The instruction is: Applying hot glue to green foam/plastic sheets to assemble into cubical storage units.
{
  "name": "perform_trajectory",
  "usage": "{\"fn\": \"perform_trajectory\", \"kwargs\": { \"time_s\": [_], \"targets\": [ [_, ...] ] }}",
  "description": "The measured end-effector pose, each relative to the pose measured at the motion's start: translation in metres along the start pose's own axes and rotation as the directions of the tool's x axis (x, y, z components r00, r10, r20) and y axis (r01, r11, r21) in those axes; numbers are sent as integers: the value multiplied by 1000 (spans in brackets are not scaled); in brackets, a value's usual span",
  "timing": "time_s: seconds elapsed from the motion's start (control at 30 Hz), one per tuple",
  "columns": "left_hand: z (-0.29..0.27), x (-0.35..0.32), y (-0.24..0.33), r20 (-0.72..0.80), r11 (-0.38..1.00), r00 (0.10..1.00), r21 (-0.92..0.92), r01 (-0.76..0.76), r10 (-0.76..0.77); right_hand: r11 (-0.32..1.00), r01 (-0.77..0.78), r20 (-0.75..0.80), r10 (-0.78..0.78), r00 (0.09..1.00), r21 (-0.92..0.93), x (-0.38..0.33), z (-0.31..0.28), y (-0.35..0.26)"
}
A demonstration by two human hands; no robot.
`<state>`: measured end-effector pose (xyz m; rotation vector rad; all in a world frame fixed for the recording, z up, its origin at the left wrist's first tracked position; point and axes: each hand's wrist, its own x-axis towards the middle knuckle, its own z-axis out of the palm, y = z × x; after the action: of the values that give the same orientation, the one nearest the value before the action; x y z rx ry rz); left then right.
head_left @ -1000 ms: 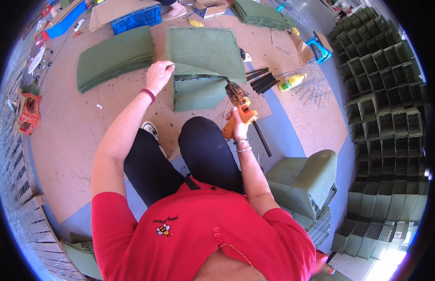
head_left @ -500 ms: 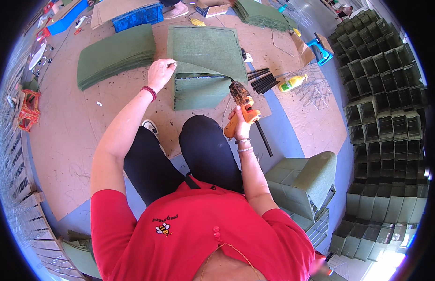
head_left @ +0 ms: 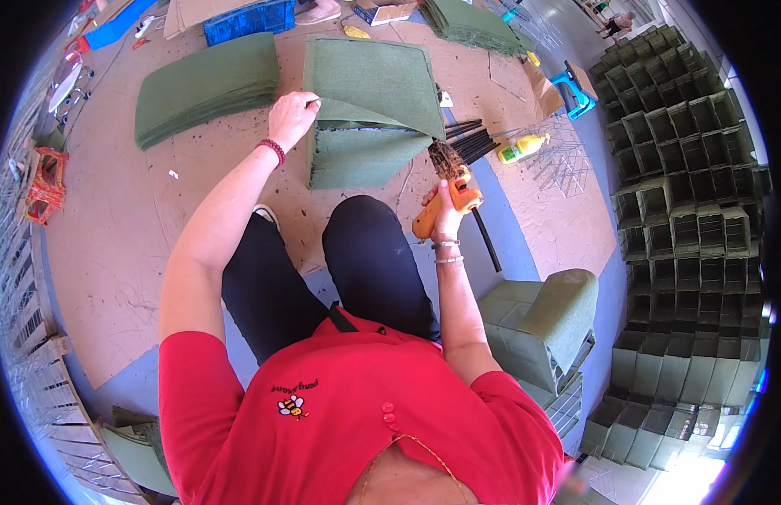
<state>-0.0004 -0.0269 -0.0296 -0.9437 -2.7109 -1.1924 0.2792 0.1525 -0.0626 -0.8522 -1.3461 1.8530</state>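
In front of my knees stands a green fabric-covered box [head_left: 357, 162]. My left hand [head_left: 293, 118] pinches the left corner of its green fabric flap [head_left: 369, 111], lifting that edge so a dark gap shows beneath. An orange glue gun [head_left: 464, 199] is gripped in my right hand [head_left: 443, 209]. Its dark, crusted nozzle end points at the flap's right corner, touching or very close to it; I cannot tell which. A black glue stick [head_left: 487, 240] trails out of the gun's back.
A stack of green sheets [head_left: 207, 88] lies left of the box. To the right are black glue sticks [head_left: 474, 145] and a yellow bottle [head_left: 523, 149]. Another green box [head_left: 537, 328] stands by my right elbow. Many green boxes [head_left: 685, 210] are piled along the right. A blue crate [head_left: 249, 23] sits beyond.
The glue gun has moved right and slightly toward the flap's right corner. My left hand has shifted slightly up and right, still pinching the flap's edge.
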Motion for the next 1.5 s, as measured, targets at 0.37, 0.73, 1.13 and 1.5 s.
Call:
{"fn": "perform_trajectory", "kwargs": {
  "time_s": [0.37, 0.73, 1.13, 1.5],
  "targets": [
    [7, 3, -11, -87, 995, 991, 29, -99, 102, 996, -54, 13, 55, 998, -71, 13, -12, -24],
    [12, 5, -11, -68, 998, 997, 64, -16, 20, 977, -166, 22, 171, 985, -135, 29, -21, -45],
    [11, 5, -10, -71, 998, 997, 66, -1, 6, 974, -175, 17, 179, 984, -143, 24, -18, -42],
    [12, 4, -11, -103, 997, 993, 57, -54, 60, 976, -167, 8, 170, 985, -140, 15, -5, -38]
  ]
}}
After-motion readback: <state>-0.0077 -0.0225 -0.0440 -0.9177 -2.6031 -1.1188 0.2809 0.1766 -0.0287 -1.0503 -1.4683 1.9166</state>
